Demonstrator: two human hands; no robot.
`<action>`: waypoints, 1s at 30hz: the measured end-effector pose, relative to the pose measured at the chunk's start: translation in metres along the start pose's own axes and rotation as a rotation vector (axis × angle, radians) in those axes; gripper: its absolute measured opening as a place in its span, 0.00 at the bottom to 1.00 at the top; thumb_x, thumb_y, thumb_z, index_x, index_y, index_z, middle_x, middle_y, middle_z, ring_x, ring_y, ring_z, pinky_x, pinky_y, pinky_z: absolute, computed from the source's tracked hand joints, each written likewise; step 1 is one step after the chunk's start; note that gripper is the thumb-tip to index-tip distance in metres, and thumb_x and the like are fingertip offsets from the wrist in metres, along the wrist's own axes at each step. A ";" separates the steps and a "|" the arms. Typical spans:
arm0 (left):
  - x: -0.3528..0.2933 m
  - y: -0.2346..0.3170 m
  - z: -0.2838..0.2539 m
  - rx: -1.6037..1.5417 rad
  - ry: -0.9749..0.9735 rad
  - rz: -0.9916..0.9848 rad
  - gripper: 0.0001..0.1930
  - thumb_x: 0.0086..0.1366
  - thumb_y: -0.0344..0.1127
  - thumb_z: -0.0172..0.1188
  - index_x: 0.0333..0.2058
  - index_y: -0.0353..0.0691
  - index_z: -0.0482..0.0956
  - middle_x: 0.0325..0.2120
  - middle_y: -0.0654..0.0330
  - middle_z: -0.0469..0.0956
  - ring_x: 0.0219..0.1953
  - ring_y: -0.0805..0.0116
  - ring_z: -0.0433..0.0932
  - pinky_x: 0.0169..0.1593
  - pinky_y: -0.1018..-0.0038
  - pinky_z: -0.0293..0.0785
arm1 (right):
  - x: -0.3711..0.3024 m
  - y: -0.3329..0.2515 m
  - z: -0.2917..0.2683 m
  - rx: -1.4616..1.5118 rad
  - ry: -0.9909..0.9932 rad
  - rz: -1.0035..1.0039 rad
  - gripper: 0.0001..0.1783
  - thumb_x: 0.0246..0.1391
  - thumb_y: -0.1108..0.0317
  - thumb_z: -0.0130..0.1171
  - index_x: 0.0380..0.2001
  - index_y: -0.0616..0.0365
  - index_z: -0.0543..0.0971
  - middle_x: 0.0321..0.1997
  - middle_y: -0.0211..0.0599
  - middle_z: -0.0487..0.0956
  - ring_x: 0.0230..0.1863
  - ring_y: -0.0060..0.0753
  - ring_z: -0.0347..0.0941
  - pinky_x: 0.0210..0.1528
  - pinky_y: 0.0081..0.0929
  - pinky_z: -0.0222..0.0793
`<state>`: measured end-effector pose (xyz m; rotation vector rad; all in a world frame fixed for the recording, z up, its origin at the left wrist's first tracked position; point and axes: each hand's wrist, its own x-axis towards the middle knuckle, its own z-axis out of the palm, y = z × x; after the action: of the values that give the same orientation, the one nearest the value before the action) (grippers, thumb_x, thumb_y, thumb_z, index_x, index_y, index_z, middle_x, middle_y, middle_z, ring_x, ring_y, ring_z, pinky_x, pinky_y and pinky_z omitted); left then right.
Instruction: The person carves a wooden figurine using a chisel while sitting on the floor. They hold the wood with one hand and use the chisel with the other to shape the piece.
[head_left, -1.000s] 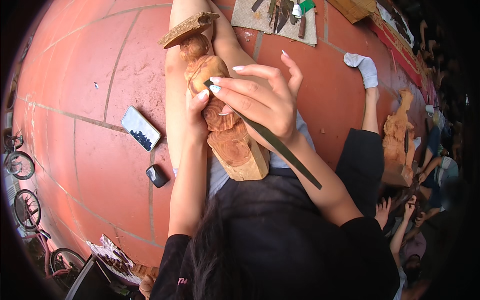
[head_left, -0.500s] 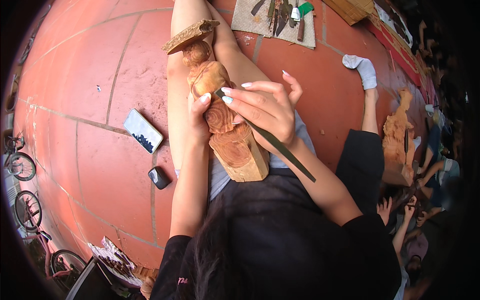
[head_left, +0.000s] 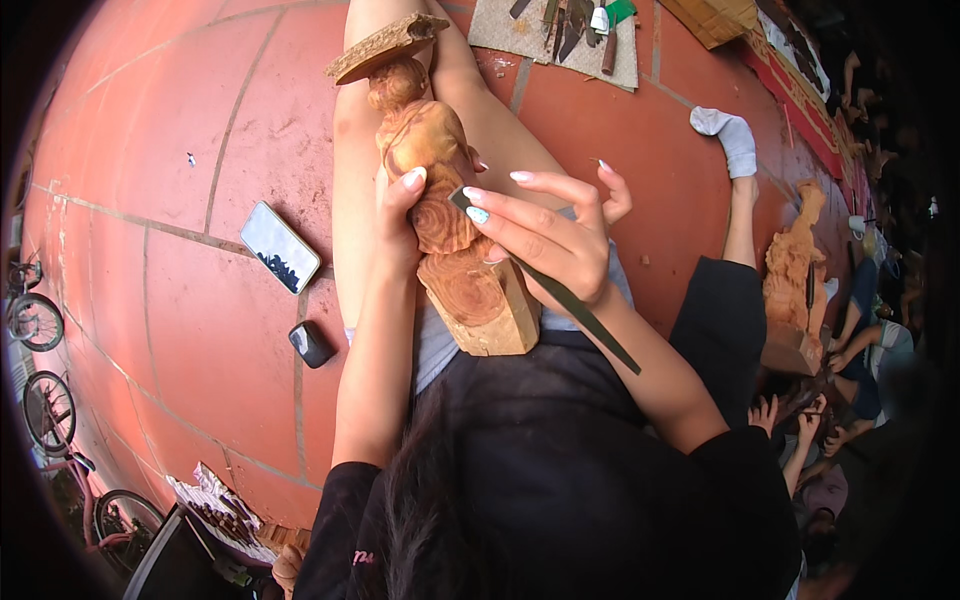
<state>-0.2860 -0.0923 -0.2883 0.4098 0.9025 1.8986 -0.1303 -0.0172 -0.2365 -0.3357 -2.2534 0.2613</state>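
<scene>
A carved wooden figure (head_left: 425,137) lies along my lap and legs. It has a rounded head, a wide flat slab with a rough edge at its far end, and a squared block base (head_left: 480,305) nearest my body. My left hand (head_left: 398,225) is closed around the figure's left side, thumb on top and some fingers hidden beneath. Pinched in my right hand (head_left: 562,243) is a long, flat, dark file (head_left: 592,325). Its far tip is over the swirled-grain lower part of the figure; whether it touches cannot be made out. The other end runs back above my right forearm.
Left on the red tiles lie a phone (head_left: 280,248) and a small black case (head_left: 312,344). A mat (head_left: 625,66) with several carving tools is at the far right. Another wooden carving (head_left: 795,270), a socked foot (head_left: 726,138) and other people are on the right. Bicycles (head_left: 50,410) stand far left.
My right hand and the file have shifted slightly right and nearer my body, so the tip sits lower along the figure. My left hand keeps its grip.
</scene>
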 end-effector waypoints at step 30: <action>-0.006 0.006 0.004 -0.011 0.025 0.059 0.35 0.53 0.50 0.57 0.54 0.31 0.66 0.40 0.47 0.77 0.43 0.60 0.78 0.48 0.67 0.75 | 0.000 0.010 0.006 0.072 -0.022 0.052 0.12 0.44 0.64 0.66 0.36 0.43 0.86 0.44 0.15 0.84 0.51 0.27 0.72 0.66 0.42 0.35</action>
<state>-0.2846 -0.0973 -0.2808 0.4104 0.9050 1.9660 -0.1337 -0.0087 -0.2434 -0.3559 -2.2526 0.3738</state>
